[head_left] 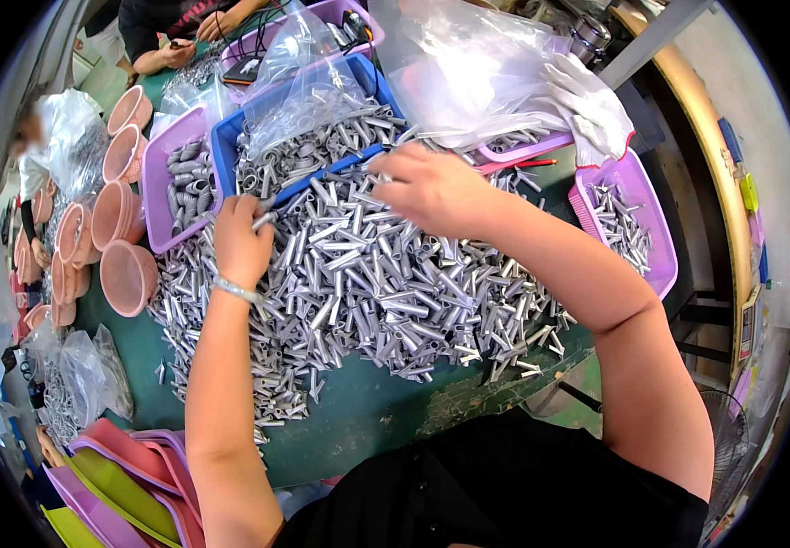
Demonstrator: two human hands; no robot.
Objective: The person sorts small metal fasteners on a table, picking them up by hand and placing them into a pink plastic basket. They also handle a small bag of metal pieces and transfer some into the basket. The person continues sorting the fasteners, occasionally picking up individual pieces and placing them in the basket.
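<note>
I see a green table (367, 411) covered by a big heap of small metal tubes (367, 283). Behind the heap sit a blue tray (227, 146) and a purple tray (154, 183), both holding more tubes. At the left stand stacked pink bowls (125, 274). My left hand (241, 242) is closed around one tube (263, 220) at the heap's far edge. My right hand (431, 187) rests curled on the heap; whether it grips anything I cannot tell.

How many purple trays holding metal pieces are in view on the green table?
3: one purple tray left of the blue tray, one at the right edge, one at the back under plastic bags. More may be hidden.
</note>
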